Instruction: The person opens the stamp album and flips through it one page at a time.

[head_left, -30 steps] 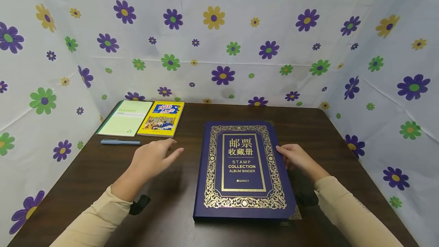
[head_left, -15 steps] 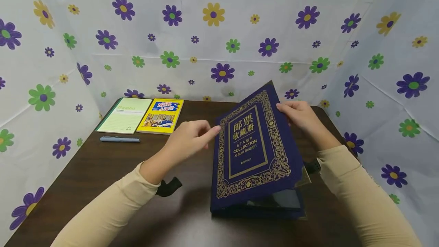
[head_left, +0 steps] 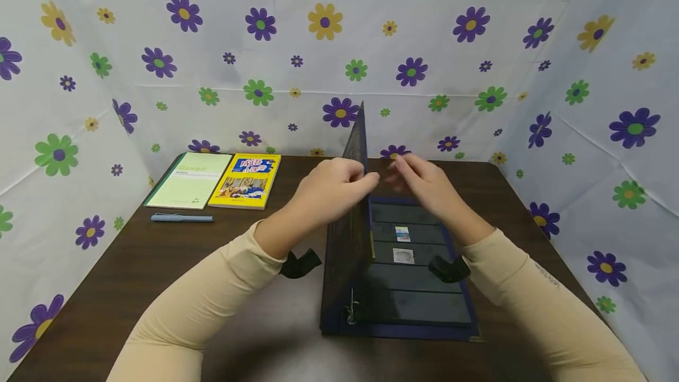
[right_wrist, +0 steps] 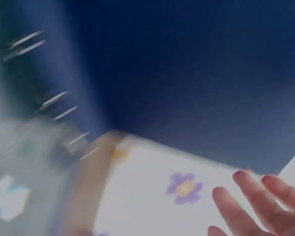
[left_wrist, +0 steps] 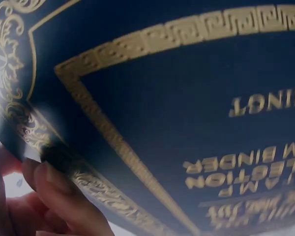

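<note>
A dark blue stamp album [head_left: 419,306] lies on the table with its front cover [head_left: 346,240] standing nearly upright. My left hand [head_left: 330,190] grips the cover's free edge; in the left wrist view its fingers [left_wrist: 64,196] lie at the gold-patterned border [left_wrist: 108,194]. To the right of the cover, my right hand [head_left: 428,186] is above the black pocket page, apart from it, fingers extended. In the right wrist view, those fingers [right_wrist: 255,204] are spread below the cover's plain inside [right_wrist: 196,83]. Two small stamps, one blue-white [head_left: 402,234] and one pale [head_left: 404,256], sit in the page's strips.
A pale green notebook [head_left: 190,181] and a yellow book [head_left: 245,181] lie at the table's back left. A blue pen [head_left: 182,217] is in front of them. Flower-printed cloth [head_left: 297,10] hangs around the dark wooden table [head_left: 122,276].
The cover has swung up from flat to nearly upright, uncovering the page. My left hand has come right and taken its edge; my right hand has let go of it.
</note>
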`<action>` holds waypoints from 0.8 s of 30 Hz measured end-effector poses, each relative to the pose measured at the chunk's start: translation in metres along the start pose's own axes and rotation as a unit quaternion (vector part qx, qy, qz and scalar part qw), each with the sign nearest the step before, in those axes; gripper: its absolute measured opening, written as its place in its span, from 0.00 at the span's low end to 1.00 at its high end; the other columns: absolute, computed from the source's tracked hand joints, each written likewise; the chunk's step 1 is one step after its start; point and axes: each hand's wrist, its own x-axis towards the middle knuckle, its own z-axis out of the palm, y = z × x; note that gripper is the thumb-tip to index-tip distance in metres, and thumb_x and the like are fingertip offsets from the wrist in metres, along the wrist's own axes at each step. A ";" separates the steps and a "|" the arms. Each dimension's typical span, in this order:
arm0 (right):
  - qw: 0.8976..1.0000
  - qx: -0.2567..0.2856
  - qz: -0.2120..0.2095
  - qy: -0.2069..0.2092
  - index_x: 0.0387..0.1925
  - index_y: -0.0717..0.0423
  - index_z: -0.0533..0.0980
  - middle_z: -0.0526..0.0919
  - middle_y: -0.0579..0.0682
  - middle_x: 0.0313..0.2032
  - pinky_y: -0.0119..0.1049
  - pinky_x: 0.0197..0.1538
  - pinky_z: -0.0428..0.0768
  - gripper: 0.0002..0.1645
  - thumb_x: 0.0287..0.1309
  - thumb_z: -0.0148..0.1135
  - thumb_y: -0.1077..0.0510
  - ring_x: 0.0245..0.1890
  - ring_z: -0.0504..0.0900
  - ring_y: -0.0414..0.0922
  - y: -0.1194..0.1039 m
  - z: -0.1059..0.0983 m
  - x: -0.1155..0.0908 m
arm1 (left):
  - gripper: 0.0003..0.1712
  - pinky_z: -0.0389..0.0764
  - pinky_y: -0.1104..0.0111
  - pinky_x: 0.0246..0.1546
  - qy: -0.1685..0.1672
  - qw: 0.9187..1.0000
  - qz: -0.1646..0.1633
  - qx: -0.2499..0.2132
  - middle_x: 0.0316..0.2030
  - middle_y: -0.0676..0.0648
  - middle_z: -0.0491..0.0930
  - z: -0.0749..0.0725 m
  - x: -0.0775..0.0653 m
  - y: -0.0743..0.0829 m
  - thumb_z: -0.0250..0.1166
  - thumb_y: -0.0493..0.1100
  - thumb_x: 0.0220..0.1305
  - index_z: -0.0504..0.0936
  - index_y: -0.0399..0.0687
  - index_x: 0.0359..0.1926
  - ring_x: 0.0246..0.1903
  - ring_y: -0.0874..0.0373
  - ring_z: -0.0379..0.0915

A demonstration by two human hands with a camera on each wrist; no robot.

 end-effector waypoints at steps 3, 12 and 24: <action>0.988 -0.142 0.025 -0.051 0.61 0.56 0.67 0.74 0.57 0.56 0.55 0.53 0.70 0.37 0.62 0.49 0.34 0.55 0.73 0.54 0.047 0.002 -0.029 | 0.24 0.61 0.68 0.14 0.008 0.999 -0.019 -0.027 0.13 0.49 0.65 -0.017 -0.012 -0.012 0.52 0.53 0.66 0.67 0.46 0.16 0.13 0.55 0.65; 0.921 -0.356 0.062 -0.144 0.68 0.63 0.58 0.56 0.66 0.67 0.73 0.51 0.56 0.73 0.30 0.57 0.16 0.64 0.58 0.63 0.141 0.022 -0.108 | 0.22 0.70 0.64 0.21 -0.017 0.994 -0.089 -0.057 0.16 0.45 0.65 -0.069 -0.057 -0.069 0.50 0.51 0.70 0.66 0.42 0.22 0.17 0.53 0.65; 0.926 -0.339 0.077 -0.149 0.68 0.63 0.57 0.53 0.65 0.68 0.73 0.52 0.53 0.74 0.29 0.58 0.16 0.66 0.55 0.63 0.153 0.018 -0.113 | 0.20 0.67 0.62 0.25 -0.045 0.981 -0.145 0.118 0.19 0.49 0.68 -0.077 -0.127 -0.198 0.46 0.49 0.74 0.73 0.38 0.33 0.22 0.56 0.65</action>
